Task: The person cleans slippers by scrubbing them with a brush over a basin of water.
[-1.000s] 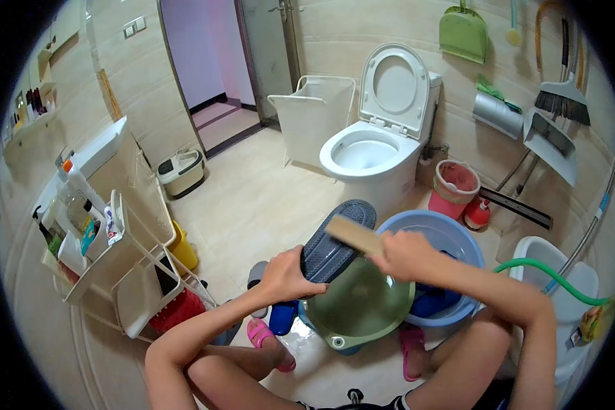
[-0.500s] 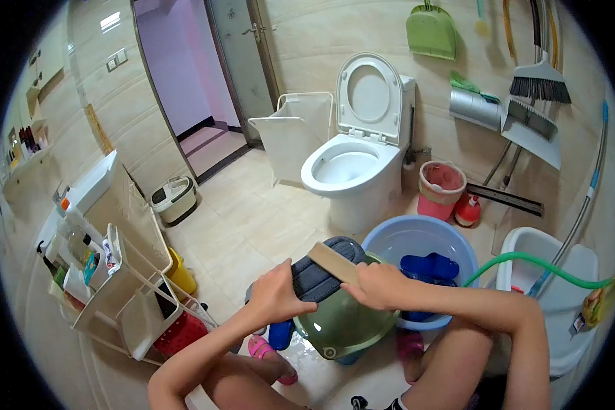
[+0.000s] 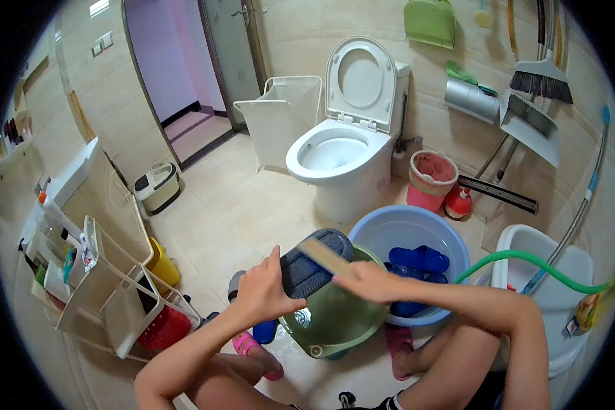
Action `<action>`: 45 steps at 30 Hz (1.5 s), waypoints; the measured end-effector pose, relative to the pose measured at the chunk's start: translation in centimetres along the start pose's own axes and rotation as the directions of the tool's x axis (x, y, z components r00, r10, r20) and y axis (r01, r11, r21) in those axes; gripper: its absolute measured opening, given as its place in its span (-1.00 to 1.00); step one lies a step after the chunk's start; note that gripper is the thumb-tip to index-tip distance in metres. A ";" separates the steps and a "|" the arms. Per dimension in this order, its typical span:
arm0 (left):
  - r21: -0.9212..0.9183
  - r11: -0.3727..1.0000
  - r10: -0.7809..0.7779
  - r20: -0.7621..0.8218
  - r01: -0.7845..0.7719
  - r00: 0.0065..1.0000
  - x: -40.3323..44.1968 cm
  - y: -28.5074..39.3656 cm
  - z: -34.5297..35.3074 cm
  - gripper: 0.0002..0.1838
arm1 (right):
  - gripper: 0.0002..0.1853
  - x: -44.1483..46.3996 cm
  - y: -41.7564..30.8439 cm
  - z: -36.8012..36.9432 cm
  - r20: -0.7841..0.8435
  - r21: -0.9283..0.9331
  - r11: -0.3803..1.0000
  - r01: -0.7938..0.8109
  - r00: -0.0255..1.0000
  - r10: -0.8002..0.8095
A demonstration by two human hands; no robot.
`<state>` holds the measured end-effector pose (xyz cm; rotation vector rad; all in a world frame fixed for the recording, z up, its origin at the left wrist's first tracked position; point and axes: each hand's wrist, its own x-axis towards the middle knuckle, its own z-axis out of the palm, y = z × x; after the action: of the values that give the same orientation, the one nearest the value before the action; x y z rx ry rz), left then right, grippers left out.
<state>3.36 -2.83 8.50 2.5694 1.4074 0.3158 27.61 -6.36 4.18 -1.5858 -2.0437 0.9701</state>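
My left hand (image 3: 261, 290) grips a dark grey slipper (image 3: 336, 244) at its near left end, thumb stretched along the lower edge. The slipper is tilted above a green basin (image 3: 352, 324) with water in it. Closed around a flat wooden brush (image 3: 323, 255), my right hand (image 3: 369, 281) lays it across the slipper; the bristles are hidden and the brush is slightly blurred. Behind and to the right, a light-blue basin (image 3: 462, 239) holds several blue slippers (image 3: 420, 259). Another blue slipper (image 3: 265, 332) lies on the floor left of the green basin, partly hidden by my left arm.
A white toilet (image 3: 345, 154) with its lid raised stands ahead, beside a pink bucket (image 3: 427, 195). On the right are a white tub (image 3: 519, 239) and a green hose (image 3: 526, 255). A shelf rack (image 3: 106, 280) with bottles stands on the left.
The view has shifted, so the room sits a little higher and further left. The brush has moved slightly across the slipper. Both hands keep their holds.
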 end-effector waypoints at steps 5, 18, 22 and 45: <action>-0.036 0.999 0.011 -0.069 -0.014 0.998 0.6 -0.8 0.4 0.14 | -0.41 0.1 -1.0 0.0 -0.079 -0.198 0.977 -0.078 0.995 0.064; -0.092 0.995 0.021 -0.073 -0.028 0.997 1.6 -1.9 1.1 0.11 | -0.40 1.4 -0.3 0.0 -0.065 -0.087 0.995 -0.040 0.997 0.035; -0.106 0.994 0.035 -0.062 -0.041 0.997 1.5 -1.4 1.0 0.12 | -0.45 3.4 3.7 -2.1 -0.223 -0.049 0.972 -0.230 0.951 0.214; -0.218 0.972 -0.069 0.071 0.083 0.995 2.2 -3.0 3.1 0.22 | -0.36 4.2 2.4 1.1 0.005 -0.064 0.969 -0.240 0.971 0.241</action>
<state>2.95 0.43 4.92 2.3212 1.3612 0.3547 27.32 -2.42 1.25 -1.8991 -1.9391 1.0091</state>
